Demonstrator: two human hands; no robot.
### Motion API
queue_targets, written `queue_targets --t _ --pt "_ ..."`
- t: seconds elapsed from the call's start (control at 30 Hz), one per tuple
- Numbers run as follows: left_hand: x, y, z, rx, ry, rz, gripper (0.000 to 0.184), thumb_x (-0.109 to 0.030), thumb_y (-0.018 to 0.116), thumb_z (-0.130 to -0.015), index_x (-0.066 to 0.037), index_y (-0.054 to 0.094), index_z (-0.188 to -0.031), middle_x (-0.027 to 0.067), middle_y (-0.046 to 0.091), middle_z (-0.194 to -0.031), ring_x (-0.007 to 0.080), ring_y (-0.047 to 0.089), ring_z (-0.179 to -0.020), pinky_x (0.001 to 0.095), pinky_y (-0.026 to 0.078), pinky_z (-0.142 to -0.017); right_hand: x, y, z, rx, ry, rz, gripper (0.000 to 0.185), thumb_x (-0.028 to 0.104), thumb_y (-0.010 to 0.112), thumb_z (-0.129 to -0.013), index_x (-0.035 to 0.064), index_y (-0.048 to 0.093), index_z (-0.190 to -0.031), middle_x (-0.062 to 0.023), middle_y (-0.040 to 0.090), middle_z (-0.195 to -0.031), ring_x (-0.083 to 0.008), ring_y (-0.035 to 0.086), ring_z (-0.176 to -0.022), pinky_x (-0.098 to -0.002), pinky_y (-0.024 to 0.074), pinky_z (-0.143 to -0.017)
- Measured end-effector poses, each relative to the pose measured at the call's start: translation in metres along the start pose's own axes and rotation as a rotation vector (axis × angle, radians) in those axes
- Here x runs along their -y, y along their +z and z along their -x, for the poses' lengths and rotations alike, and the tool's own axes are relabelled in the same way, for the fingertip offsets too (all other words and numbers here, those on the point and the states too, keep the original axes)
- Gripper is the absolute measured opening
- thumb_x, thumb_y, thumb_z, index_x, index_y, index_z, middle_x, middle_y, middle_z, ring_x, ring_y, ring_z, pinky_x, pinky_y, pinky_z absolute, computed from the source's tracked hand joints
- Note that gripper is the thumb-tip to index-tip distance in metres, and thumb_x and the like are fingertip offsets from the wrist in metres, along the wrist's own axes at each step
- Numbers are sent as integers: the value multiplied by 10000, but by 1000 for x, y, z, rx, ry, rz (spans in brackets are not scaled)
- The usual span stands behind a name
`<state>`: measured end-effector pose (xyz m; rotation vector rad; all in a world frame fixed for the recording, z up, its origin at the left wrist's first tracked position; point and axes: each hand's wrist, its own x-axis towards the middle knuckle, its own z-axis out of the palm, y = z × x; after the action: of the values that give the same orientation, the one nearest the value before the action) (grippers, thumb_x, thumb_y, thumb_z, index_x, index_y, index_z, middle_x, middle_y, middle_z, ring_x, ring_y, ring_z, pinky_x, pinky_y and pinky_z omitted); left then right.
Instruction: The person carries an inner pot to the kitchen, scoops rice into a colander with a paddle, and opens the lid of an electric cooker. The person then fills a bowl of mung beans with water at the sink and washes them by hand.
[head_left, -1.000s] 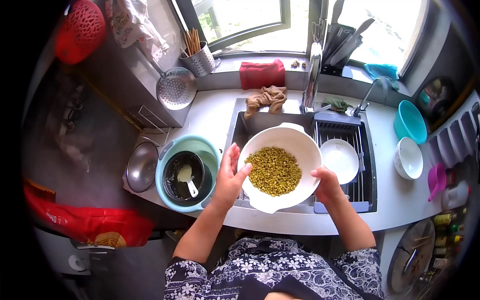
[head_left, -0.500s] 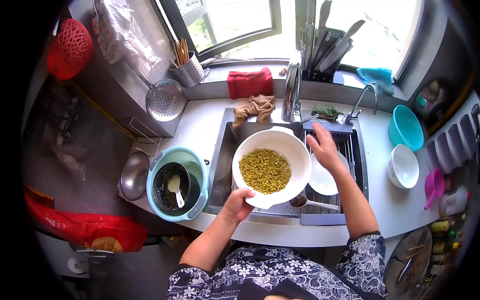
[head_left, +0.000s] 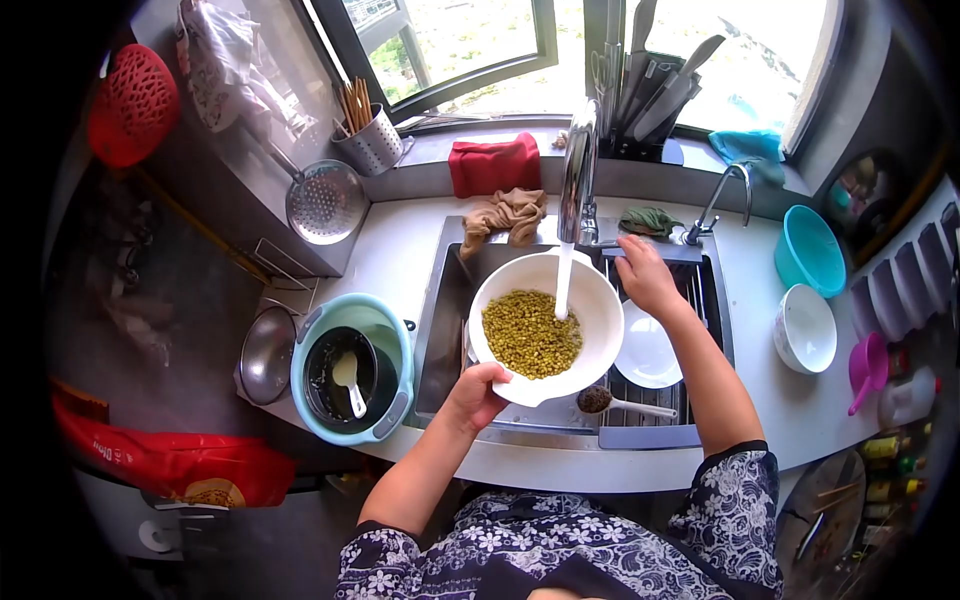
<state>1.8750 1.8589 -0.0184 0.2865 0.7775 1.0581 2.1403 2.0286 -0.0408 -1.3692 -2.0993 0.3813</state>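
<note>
My left hand grips the near-left rim of a white plastic bowl, which hangs over the sink. Green mung beans cover the bowl's bottom. Water from the chrome faucet runs in a stream onto the beans' right side. Beside the faucet, my right hand has its fingertips at the end of the faucet handle; they partly cover it. Below that hand, a white plate lies on the drying rack. A long-handled strainer spoon with dark contents rests near the bowl.
Left of the sink stands a light-blue bucket holding a dark pot and white scoop. Rags lie behind the sink. A small tap, turquoise basin and white bowl are at right; a knife block stands behind.
Water now flows from the faucet into the bowl; before, none ran. My right hand has moved up and left to the faucet handle. My left hand still holds the bowl.
</note>
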Motion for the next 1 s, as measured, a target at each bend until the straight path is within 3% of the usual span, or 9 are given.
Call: queue_targets --t 0.2,0.27,0.33,0.47,0.53,0.6,0.67,0.8,1.0 --pt "10 -13 -11 45 -66 62 594 39 484 -640 53 377 -1224 189 504 -1165 314 530 -1060 409 436 -941 61 -23 11 -91 -149 81 243 135 551 -795 -5 585 -991 -188 573 -1059 -347 507 -1050 -395 388 -940" --pt "17 -20 -16 41 -72 51 566 32 506 -643 45 404 -1200 170 530 -1130 293 552 -1022 396 450 -922 89 -16 16 145 -209 -25 165 116 592 -752 3 606 -872 -157 592 -871 -331 544 -908 -405 457 -761" --pt "22 -16 -15 54 -65 60 543 24 516 -649 30 422 -1184 151 547 -1093 272 572 -972 388 478 -875 99 8 15 475 -191 -8 182 132 585 -756 2 587 -884 -176 571 -890 -354 538 -903 -412 457 -762" --pt "27 -22 -18 47 -93 -16 549 29 507 -652 41 431 -1195 157 547 -1104 266 568 -990 380 467 -890 131 26 26 560 -44 95 334 258 591 -780 47 565 -1038 -177 524 -1123 -361 504 -1035 -417 442 -857" --pt "27 -22 -14 65 -71 4 536 34 502 -655 44 437 -1187 153 554 -1082 255 577 -967 371 480 -868 129 30 42 601 -404 99 445 280 633 -736 51 562 -1111 -174 520 -1141 -335 482 -1060 -417 402 -906" --pt "31 -33 -17 118 -82 83 537 38 501 -653 45 437 -1186 153 555 -1086 256 574 -975 366 476 -875 118 18 39 803 -428 25 502 332 656 -695 94 574 -1130 -135 530 -1138 -319 457 -1095 -416 384 -940" --pt "31 -34 -13 109 -79 103 543 42 500 -651 45 433 -1190 153 551 -1097 257 570 -984 362 471 -884 108 8 36 997 -513 -4 496 308 661 -670 144 587 -1132 -114 537 -1135 -333 459 -1090 -404 387 -945" --pt "35 -34 -14 109 -52 72 550 41 502 -647 53 424 -1191 152 556 -1086 248 569 -989 358 467 -888 127 9 40 794 -291 404 471 173 629 -642 189 601 -1112 -117 510 -1192 -346 468 -1099 -429 416 -926" --pt "31 -32 -8 79 -77 108 467 2 501 -651 35 463 -1115 132 570 -982 235 597 -864 380 506 -806 110 10 44 970 -489 70 429 58 601 -642 205 636 -1043 -36 558 -1138 -289 501 -1051 -403 444 -883"
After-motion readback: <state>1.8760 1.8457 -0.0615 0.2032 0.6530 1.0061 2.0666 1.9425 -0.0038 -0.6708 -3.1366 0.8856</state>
